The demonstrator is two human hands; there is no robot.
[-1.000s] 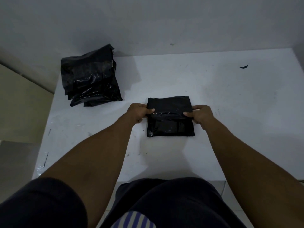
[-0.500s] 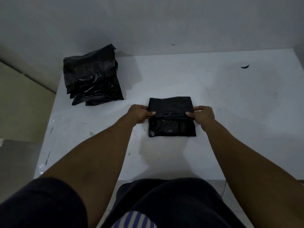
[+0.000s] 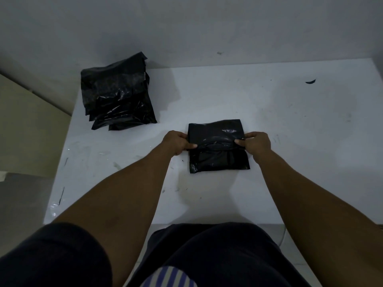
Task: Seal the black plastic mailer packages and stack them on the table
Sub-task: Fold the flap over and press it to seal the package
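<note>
A flat, square black plastic mailer package (image 3: 217, 146) lies on the white counter (image 3: 290, 125), directly in front of the person. The left hand (image 3: 176, 141) pinches the mailer's left edge and the right hand (image 3: 256, 142) its right edge, fingers (image 3: 191, 145) clamped on the plastic at the line where the flap folds over. Holding both ends at once looks meant to keep the flap taut and square as it goes down, so the sealing strip sticks without wrinkles. I'd judge the seal is being pressed now, not yet finished. Well away from the mailer, to its far left near the wall, sits a loose stack of glossy black mailers (image 3: 118, 96), probably where this one goes next. A small dark scrap (image 3: 310, 81) lies well to the mailer's far right.
</note>
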